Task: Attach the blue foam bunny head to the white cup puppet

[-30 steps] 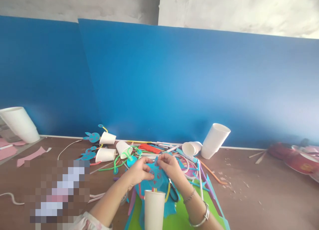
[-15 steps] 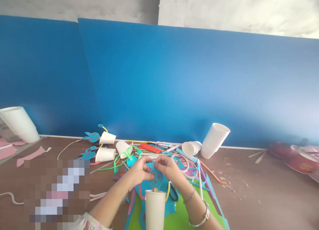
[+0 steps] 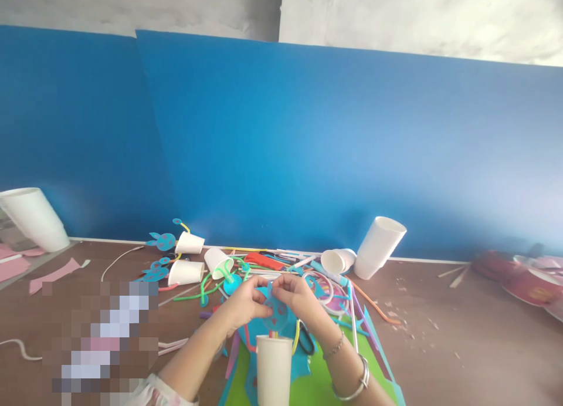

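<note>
Both hands were found engaged on one blue paper face, ears up, held directly above the mouth of a white paper cup. The left hand (image 3: 248, 301) gripped the side edge of the blue paper face (image 3: 275, 317) with thumb and fingers; the right hand (image 3: 291, 293) pinched it near the top, at the ears, its fingertips close to those of the left. The white paper cup (image 3: 273, 371) stood upright, its base cut off by the lower edge of the view, with coloured straws showing between its mouth and the face. A bent red straw (image 3: 247, 338) projected from the cup's left side and a bent yellow straw (image 3: 296, 337) from its right. Dark-handled scissors (image 3: 308, 342) lay just beside the yellow straw. A green sheet (image 3: 338, 385) covered part of the brown worktop (image 3: 444, 347). Farther back, three tipped cups (image 3: 186, 273) with attached pieces lay to the left, and a leaning cup stack (image 3: 379, 247) to the right, near a blue panel (image 3: 308, 148).
</note>
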`<move>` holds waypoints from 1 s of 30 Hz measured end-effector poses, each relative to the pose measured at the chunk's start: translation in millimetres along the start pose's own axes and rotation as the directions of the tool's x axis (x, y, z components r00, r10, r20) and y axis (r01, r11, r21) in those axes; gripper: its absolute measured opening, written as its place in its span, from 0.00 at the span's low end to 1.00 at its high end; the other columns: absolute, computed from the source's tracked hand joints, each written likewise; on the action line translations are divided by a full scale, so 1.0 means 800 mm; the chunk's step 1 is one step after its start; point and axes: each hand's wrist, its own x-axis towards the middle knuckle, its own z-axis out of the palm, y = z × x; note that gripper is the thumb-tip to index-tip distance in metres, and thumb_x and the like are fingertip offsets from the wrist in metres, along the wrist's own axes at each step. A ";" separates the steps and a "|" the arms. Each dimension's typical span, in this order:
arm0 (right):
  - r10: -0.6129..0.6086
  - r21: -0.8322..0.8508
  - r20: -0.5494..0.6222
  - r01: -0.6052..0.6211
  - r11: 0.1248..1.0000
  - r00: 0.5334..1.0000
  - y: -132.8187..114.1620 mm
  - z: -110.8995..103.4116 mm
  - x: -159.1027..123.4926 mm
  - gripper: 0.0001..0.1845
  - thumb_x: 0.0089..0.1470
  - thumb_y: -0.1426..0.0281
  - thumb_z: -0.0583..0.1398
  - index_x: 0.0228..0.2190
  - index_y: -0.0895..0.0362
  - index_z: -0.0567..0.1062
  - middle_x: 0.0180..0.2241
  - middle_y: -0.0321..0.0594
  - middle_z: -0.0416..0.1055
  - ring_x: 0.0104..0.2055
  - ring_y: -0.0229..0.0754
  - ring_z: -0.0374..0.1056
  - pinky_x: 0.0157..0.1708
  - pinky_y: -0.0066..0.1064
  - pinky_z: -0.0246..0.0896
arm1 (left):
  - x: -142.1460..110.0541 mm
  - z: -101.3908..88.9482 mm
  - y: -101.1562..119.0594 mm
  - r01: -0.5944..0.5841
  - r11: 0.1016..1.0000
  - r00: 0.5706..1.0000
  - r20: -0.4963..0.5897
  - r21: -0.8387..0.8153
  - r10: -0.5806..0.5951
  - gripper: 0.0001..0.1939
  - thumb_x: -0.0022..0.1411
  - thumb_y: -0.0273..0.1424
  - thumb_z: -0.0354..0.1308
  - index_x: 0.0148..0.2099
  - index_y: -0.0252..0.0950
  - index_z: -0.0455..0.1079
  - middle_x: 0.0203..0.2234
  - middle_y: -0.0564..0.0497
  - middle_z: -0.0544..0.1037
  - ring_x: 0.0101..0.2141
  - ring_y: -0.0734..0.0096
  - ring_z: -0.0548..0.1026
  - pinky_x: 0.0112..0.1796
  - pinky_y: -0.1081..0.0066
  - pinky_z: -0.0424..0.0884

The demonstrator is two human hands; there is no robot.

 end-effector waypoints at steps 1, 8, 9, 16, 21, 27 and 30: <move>0.002 0.004 0.002 -0.002 1.000 1.000 -0.001 0.000 0.000 0.09 0.44 0.68 0.60 0.27 0.61 0.68 0.21 0.33 0.65 0.19 0.31 0.60 0.20 0.24 0.57 | 0.000 0.000 0.000 0.004 1.000 1.000 -0.002 -0.007 -0.004 0.32 0.38 0.24 0.62 0.48 0.33 0.57 0.21 0.60 0.65 0.23 0.78 0.67 0.30 0.73 0.62; 0.027 0.025 0.038 -0.028 0.999 0.999 0.001 -0.001 0.001 0.14 0.40 0.69 0.63 0.30 0.62 0.69 0.21 0.33 0.65 0.21 0.30 0.59 0.22 0.24 0.56 | -0.001 0.001 0.005 0.020 0.999 1.000 0.006 -0.031 -0.020 0.33 0.37 0.24 0.61 0.48 0.32 0.57 0.21 0.58 0.68 0.25 0.74 0.70 0.31 0.73 0.63; 0.022 0.022 0.050 -0.023 1.000 0.999 0.000 -0.002 0.000 0.15 0.39 0.70 0.63 0.32 0.62 0.68 0.22 0.33 0.65 0.21 0.30 0.59 0.22 0.24 0.56 | -0.001 0.002 0.006 0.021 0.999 1.000 0.007 -0.029 -0.020 0.33 0.37 0.23 0.61 0.48 0.32 0.57 0.21 0.58 0.69 0.25 0.74 0.70 0.31 0.73 0.62; -0.112 -0.127 0.070 0.120 0.985 0.991 -0.006 0.001 -0.010 0.18 0.45 0.74 0.57 0.42 0.61 0.65 0.23 0.30 0.62 0.25 0.30 0.58 0.25 0.23 0.54 | -0.002 0.003 0.010 0.038 0.999 0.999 -0.004 0.025 -0.038 0.32 0.37 0.26 0.61 0.48 0.32 0.59 0.21 0.60 0.67 0.24 0.78 0.65 0.28 0.75 0.57; -0.046 -0.121 0.027 0.049 0.991 0.999 0.000 0.001 -0.005 0.21 0.43 0.71 0.60 0.41 0.60 0.63 0.23 0.31 0.65 0.22 0.32 0.60 0.22 0.24 0.54 | 0.001 0.003 0.009 0.040 0.993 0.998 -0.053 0.109 -0.034 0.17 0.37 0.34 0.61 0.31 0.31 0.63 0.22 0.54 0.69 0.26 0.75 0.65 0.29 0.74 0.56; -0.085 -0.305 -0.075 0.058 0.951 0.994 -0.010 -0.026 -0.003 0.16 0.51 0.64 0.56 0.39 0.62 0.69 0.31 0.42 0.73 0.31 0.38 0.69 0.31 0.28 0.60 | 0.001 -0.005 0.012 0.080 0.971 0.995 -0.083 0.225 -0.063 0.15 0.35 0.37 0.59 0.24 0.34 0.61 0.18 0.56 0.65 0.22 0.77 0.61 0.26 0.74 0.52; -0.071 -0.550 -0.150 -0.024 0.835 0.986 -0.015 -0.055 -0.006 0.14 0.53 0.66 0.53 0.39 0.59 0.72 0.33 0.41 0.73 0.33 0.38 0.68 0.32 0.28 0.59 | -0.002 -0.019 0.017 0.116 0.949 0.993 -0.037 0.294 -0.110 0.14 0.35 0.37 0.59 0.24 0.34 0.61 0.16 0.56 0.64 0.21 0.77 0.61 0.26 0.75 0.53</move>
